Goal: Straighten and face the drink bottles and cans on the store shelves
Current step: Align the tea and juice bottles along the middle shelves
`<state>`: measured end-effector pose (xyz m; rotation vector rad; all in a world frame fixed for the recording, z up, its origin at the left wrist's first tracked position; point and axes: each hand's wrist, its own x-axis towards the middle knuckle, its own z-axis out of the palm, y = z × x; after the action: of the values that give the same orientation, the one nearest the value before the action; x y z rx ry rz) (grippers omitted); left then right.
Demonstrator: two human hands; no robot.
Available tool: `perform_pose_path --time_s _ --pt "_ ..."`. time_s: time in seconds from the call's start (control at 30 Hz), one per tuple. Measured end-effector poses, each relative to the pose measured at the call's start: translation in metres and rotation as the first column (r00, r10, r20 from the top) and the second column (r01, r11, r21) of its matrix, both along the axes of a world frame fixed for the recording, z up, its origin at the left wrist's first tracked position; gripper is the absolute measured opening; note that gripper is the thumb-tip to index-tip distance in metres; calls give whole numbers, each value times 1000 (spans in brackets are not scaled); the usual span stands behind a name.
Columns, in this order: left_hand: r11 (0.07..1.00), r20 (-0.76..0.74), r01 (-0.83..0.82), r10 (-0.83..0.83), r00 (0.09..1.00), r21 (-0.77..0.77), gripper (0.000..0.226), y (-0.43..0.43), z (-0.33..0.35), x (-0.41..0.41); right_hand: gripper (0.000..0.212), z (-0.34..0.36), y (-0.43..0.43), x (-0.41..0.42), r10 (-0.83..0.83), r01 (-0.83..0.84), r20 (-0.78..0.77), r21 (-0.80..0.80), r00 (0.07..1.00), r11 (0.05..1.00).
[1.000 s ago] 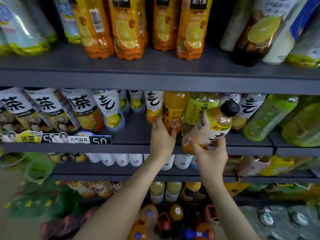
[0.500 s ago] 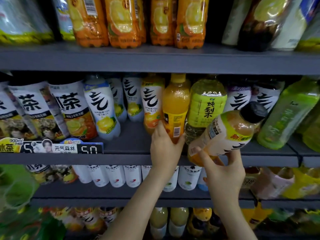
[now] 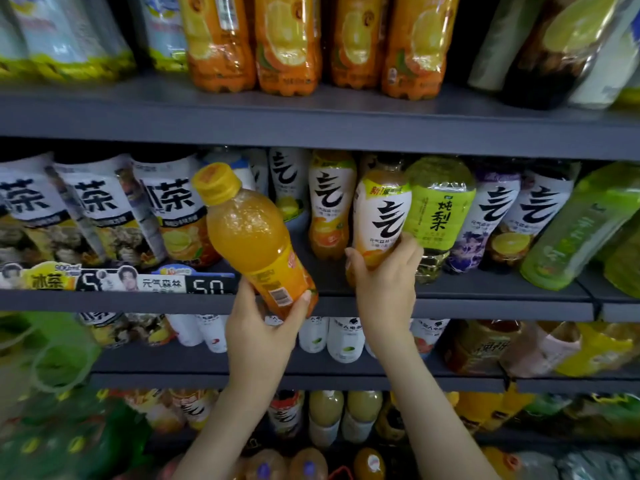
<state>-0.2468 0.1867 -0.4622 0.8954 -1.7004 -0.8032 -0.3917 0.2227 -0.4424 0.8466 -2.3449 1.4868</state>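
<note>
Orange bottle [image 3: 249, 233]: off the shelf, held tipped in front of the middle shelf [image 3: 485, 301], yellow cap up and to the left, barcode facing the viewer.

Left hand [image 3: 263, 327]: fingers and thumb wrapped round the base end of the orange bottle.

Right hand [image 3: 384, 289]: fingers curled round the lower part of a white-label bottle [image 3: 381, 216]. This one is roughly upright at the near edge of the middle shelf, label forward, just left of the green bottle [image 3: 438, 206].

Step in hand (judgement): seating the white-label bottle in the front row.
- Set the base flat before letting go.
- Turn it until the brush character faces squarely out.
- Line it up with its neighbours without nudging the green bottle.
- The orange bottle resembles the top-shelf stock and probably belongs there. Support it by the body, and put the barcode to the rear when placing it.

Counts:
- Hands: 2, each with one bottle.
- Top shelf [image 3: 311, 116]: 4 orange bottles in the middle, e.g. [image 3: 287, 43]. Others to the left and right are too cropped to count.
- Middle shelf, far left: 3 large tea bottles [image 3: 93, 202].
- Brush-character labels: at least 5, counting the held one. One more is partly hidden behind the orange bottle.
- Green bottle with a pear label: 1.
- Price strip [image 3: 114, 281]: 1, on the shelf edge at left.
- Lower shelves: blurred, not counted.
</note>
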Motion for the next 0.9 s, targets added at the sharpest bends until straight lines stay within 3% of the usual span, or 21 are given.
perform_pose_path --time_s 0.1,0.27,0.47,0.67,0.73,0.77,0.83,0.9 --pt "996 42 37 -41 998 77 60 2 7 12 74 -2 -5 1 -119 125 -108 49 987 991" --pt "983 89 64 -80 993 169 54 -2 13 25 70 11 -19 1 -22 24 84 -19 996 1000" --pt "955 81 129 -156 984 267 57 3 25 35 55 18 -22 2 -41 39 108 21 993 999" --pt "916 102 206 -255 962 344 54 21 67 51 40 39 19 31 200 -207 121 53 972 977" --pt "912 92 214 -260 961 349 56 29 85 56 33 62 42 48 334 -339 236 -19 913 941" --pt "913 86 215 -259 962 347 56 34 96 59 30 79 54 58 451 -446 307 -91 838 891" --pt "910 77 235 -276 958 342 49 43 119 66 39 111 73 74 662 -638 381 -208 645 742" --pt "913 95 265 -307 947 310 43 51 144 73 53 132 79 81 744 -744 364 -175 560 645"
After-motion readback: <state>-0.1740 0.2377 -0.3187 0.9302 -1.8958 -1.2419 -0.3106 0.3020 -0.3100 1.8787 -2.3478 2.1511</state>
